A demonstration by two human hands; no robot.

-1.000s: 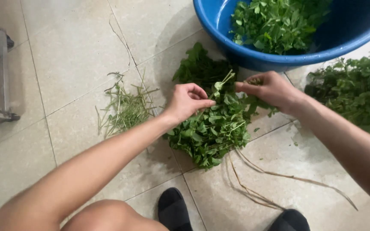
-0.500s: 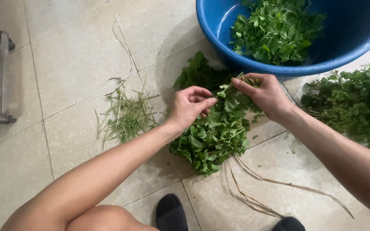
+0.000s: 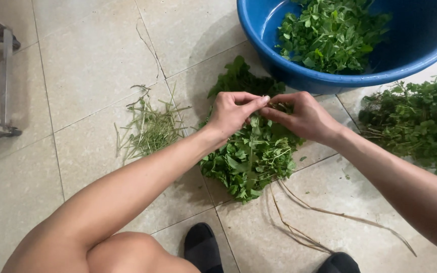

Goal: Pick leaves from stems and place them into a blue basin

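The loose bunch of green leafy herb stems (image 3: 251,156) lies on the beige tiled floor (image 3: 92,76), long axis running from the blue plastic basin (image 3: 259,40) toward the knees. The left hand (image 3: 231,112) and right hand (image 3: 302,116), apart a second ago, now meet, fingers pinching one sprig.

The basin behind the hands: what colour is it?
Blue; the basin holds green leaves. It shows in the head view, the only one.

A home floor: beige floor tiles (image 3: 92,60), a blue plastic basin (image 3: 259,45) of picked greens (image 3: 330,35)
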